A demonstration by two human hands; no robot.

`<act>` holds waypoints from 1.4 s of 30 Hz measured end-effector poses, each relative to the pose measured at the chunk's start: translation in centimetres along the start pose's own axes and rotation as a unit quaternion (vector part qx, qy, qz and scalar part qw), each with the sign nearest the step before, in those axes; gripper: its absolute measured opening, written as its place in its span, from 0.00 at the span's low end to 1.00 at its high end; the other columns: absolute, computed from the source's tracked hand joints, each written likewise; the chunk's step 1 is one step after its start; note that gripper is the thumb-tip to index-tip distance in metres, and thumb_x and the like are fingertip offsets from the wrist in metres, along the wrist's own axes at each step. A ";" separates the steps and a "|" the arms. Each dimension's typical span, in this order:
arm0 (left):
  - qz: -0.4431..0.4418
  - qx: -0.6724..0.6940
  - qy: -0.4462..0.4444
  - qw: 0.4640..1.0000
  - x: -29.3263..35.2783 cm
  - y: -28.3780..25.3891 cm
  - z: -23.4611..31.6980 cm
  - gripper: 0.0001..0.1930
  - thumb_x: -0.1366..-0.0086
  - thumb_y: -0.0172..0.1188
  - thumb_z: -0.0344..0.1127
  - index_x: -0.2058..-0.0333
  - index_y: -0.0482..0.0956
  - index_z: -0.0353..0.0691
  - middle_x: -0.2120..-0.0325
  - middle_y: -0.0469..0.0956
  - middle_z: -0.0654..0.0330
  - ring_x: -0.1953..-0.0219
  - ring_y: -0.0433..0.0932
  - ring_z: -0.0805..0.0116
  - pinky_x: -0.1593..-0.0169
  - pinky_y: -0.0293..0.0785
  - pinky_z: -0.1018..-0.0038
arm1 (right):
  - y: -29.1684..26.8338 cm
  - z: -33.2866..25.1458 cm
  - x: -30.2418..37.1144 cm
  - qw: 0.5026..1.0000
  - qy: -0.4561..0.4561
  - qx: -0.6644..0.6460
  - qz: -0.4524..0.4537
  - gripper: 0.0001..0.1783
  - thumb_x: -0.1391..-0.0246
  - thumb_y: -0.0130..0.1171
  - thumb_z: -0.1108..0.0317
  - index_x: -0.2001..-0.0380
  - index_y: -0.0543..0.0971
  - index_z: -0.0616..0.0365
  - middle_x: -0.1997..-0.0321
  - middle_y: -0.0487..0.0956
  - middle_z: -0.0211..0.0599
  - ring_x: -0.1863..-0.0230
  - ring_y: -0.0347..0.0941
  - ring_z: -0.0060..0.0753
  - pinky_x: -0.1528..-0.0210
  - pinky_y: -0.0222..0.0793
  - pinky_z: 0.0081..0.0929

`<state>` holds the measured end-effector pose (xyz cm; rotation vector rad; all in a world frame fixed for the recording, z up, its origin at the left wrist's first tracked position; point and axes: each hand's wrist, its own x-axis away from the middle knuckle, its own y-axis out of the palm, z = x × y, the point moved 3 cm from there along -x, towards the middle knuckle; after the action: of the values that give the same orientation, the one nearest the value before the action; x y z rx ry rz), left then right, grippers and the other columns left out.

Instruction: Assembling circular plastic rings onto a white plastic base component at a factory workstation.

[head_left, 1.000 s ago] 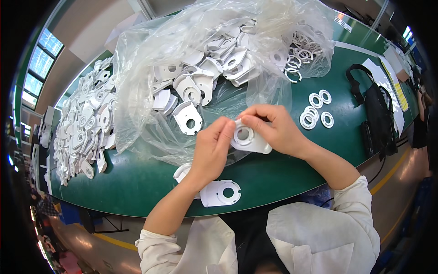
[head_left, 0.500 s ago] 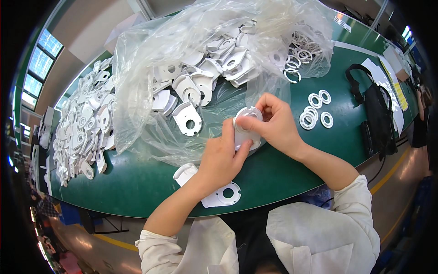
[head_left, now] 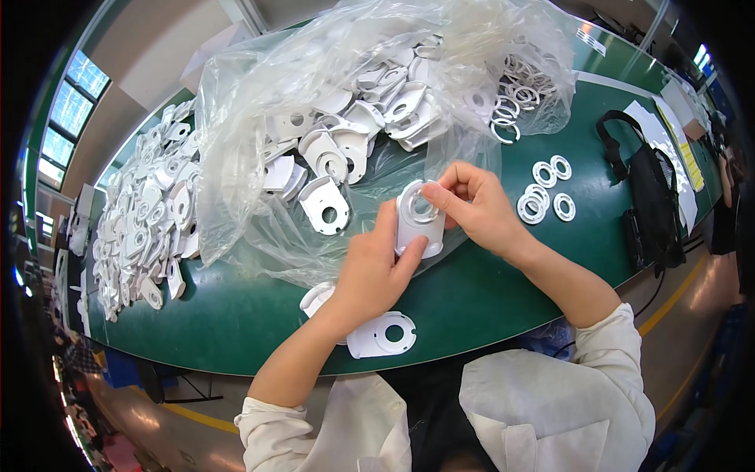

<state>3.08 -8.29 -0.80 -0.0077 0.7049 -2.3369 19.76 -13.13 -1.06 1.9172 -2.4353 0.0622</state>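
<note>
A white plastic bracket [head_left: 412, 237] with a rounded upper end is held up between my two hands over the table. On its round opening lies a white ring [head_left: 406, 208]; whether it is fully seated I cannot tell. My left hand [head_left: 373, 266] grips the bracket's left side and lower part, thumb across the front. At the upper right, my right hand [head_left: 481, 211] pinches the rounded end, its thumb on the ring and its fingers partly hidden behind. Beneath my left forearm, two more white brackets [head_left: 370, 341] lie near the table edge.
A clear plastic bag [head_left: 236, 169] spreads over the green table [head_left: 252, 322], holding many brackets and, at its right, thin rings [head_left: 523, 96]. Several loose white rings [head_left: 563, 206] lie to the right. A big bracket pile [head_left: 141, 228] covers the left. A black pouch [head_left: 653, 189] sits far right.
My right thumb has moved from across the ring's middle to its upper right edge, uncovering the ring. The bracket now faces me more, and my left hand has shifted slightly left.
</note>
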 end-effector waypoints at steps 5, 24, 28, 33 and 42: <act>-0.014 -0.053 -0.017 0.998 0.1 0.1 0.5 0.24 0.37 0.56 0.34 0.45 0.59 0.36 0.76 0.79 0.44 0.76 0.79 0.43 0.71 0.73 0.57 | 0.5 0.4 0.2 0.999 -0.030 0.034 0.018 0.12 0.50 0.68 0.66 0.74 0.73 0.57 0.74 0.77 0.25 0.74 0.69 0.11 0.73 0.64 0.11; -0.102 0.073 -0.039 0.991 -0.1 -1.6 -0.1 0.28 0.39 0.57 0.35 0.41 0.60 0.39 0.72 0.80 0.47 0.73 0.81 0.54 0.66 0.74 0.67 | 0.2 0.7 0.2 1.000 -0.011 -0.001 -0.014 0.17 0.44 0.63 0.62 0.82 0.70 0.56 0.81 0.73 0.24 0.79 0.66 0.11 0.79 0.61 0.14; -0.059 -0.015 -0.030 0.998 0.2 -0.9 0.8 0.29 0.40 0.57 0.34 0.40 0.60 0.39 0.75 0.79 0.47 0.75 0.80 0.51 0.69 0.74 0.63 | 0.0 0.2 0.4 0.991 -0.021 0.132 0.015 0.18 0.50 0.68 0.62 0.82 0.70 0.55 0.80 0.73 0.23 0.79 0.65 0.10 0.79 0.59 0.13; -0.027 -0.032 -0.018 0.999 0.1 -1.2 0.5 0.29 0.39 0.56 0.33 0.39 0.59 0.40 0.76 0.79 0.47 0.77 0.80 0.50 0.69 0.74 0.63 | 0.1 -0.7 0.5 0.983 -0.068 0.171 -0.013 0.14 0.53 0.70 0.64 0.75 0.74 0.59 0.77 0.75 0.24 0.76 0.66 0.10 0.74 0.62 0.13; -0.104 0.146 -0.134 0.975 -0.2 -2.5 -0.3 0.26 0.37 0.56 0.33 0.41 0.63 0.37 0.68 0.79 0.58 0.72 0.77 0.73 0.67 0.73 0.76 | 0.0 -1.0 0.4 0.990 -0.020 0.126 -0.061 0.10 0.41 0.56 0.68 0.66 0.78 0.66 0.74 0.79 0.31 0.73 0.73 0.16 0.68 0.70 0.17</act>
<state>1.60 -6.45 0.20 -0.2724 0.2335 -2.5527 19.72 -13.49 -0.04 2.1847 -2.4291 0.3447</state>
